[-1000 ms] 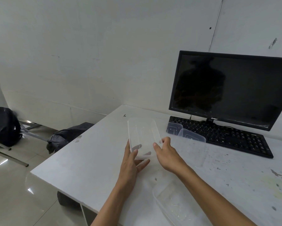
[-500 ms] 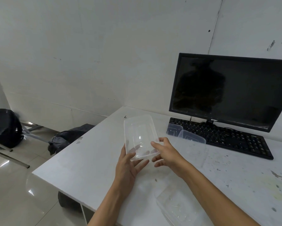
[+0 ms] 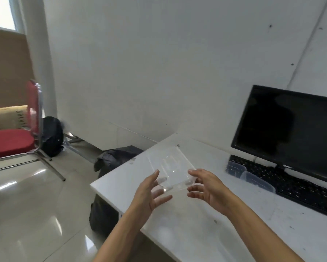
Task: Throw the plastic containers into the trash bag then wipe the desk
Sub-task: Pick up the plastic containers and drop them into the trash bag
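Desk (image 3: 196, 235): white, stained top; its left corner points toward the floor tiles.
Monitor (image 3: 291, 133): black, screen dark, at the back right of the desk, against the wall.
Chair (image 3: 11, 142): red seat on a metal frame, on the floor well to the left of the desk.
Keyboard (image 3: 294, 186): black, flat on the desk just in front of the monitor.
Black bag (image 3: 117, 157): crumpled on the floor, right beside the desk's left edge.
Backpack (image 3: 52, 137): dark, on the floor well left of the desk, just behind the chair.
Clear container (image 3: 170, 167): the task's thing, in the air above the desk's left corner, its far end tilted up, its near end between the two hands.
Other clear containers (image 3: 257, 181): on the desk, touching the keyboard's left end.
Right hand (image 3: 209, 188): fingers spread and nearly straight, thumb at the container's near right corner, the other fingers lower; blur hides how firm the hold is.
Left hand (image 3: 151, 193): fingers spread, thumb up at the container's near left edge, fingertips showing through the plastic from below.
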The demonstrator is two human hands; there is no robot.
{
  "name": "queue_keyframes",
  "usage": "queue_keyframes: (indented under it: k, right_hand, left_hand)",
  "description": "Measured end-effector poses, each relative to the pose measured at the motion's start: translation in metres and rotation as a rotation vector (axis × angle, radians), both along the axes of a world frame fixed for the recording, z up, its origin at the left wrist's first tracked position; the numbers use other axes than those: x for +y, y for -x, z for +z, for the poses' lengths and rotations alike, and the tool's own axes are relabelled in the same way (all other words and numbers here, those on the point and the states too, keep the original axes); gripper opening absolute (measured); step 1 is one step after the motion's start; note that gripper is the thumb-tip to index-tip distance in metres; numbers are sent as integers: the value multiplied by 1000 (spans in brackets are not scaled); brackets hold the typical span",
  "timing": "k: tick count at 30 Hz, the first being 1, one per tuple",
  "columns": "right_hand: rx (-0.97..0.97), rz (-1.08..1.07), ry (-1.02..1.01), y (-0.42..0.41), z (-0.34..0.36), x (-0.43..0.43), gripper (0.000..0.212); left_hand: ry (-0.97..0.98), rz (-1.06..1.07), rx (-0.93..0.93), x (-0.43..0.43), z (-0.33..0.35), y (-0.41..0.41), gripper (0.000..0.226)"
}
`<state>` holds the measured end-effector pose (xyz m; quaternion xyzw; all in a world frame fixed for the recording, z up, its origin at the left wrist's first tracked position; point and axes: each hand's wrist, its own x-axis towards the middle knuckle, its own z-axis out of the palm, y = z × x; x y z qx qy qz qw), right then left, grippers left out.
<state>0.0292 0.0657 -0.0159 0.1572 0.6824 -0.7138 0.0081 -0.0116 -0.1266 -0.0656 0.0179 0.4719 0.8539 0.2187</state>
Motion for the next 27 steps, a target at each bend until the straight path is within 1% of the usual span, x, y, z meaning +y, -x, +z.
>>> queue_keyframes:
  k: [3, 5, 6, 10, 12, 14, 16, 18, 20, 23, 25, 27]
  right_hand:
    - [2, 19, 15, 17, 13, -23, 27]
    - [0, 27, 1, 31, 22, -32, 26]
    - [-5, 26, -8, 41, 27, -36, 27]
    - [-28, 10, -15, 81, 35, -42, 31]
    - [-47, 11, -46, 106, 32, -43, 29]
    - [-61, 13, -118, 138, 27, -44, 26]
    - [-58, 17, -261, 174, 20, -46, 26]
    - [-38, 35, -405, 211, 14, -51, 25]
    - [-11, 58, -475, 246, 11, -58, 23]
    - [14, 87, -568, 301, 3, -75, 21]
    - [14, 106, -654, 337, -7, -88, 20]
    - [-18, 158, -760, 367, -18, -100, 23]
  left_hand:
    - [95, 127, 39, -40, 9, 12, 37]
    - [140, 193, 68, -61, 14, 23, 23]
    - [156, 221, 75, -70, 15, 31, 21]
    - [242, 292, 85, -90, 17, 67, 32]
    - [279, 339, 71, -98, 13, 94, 32]
    - [316, 400, 35, -104, 3, 130, 28]
    - [370, 466, -11, -108, -8, 166, 28]
    - [437, 536, -68, -109, -19, 200, 37]
    - [517, 594, -186, -109, -28, 229, 57]
    - [616, 573, -371, -107, -44, 268, 86]
    - [646, 545, -413, -104, -61, 293, 95]
    - [675, 517, -402, -101, -79, 312, 98]
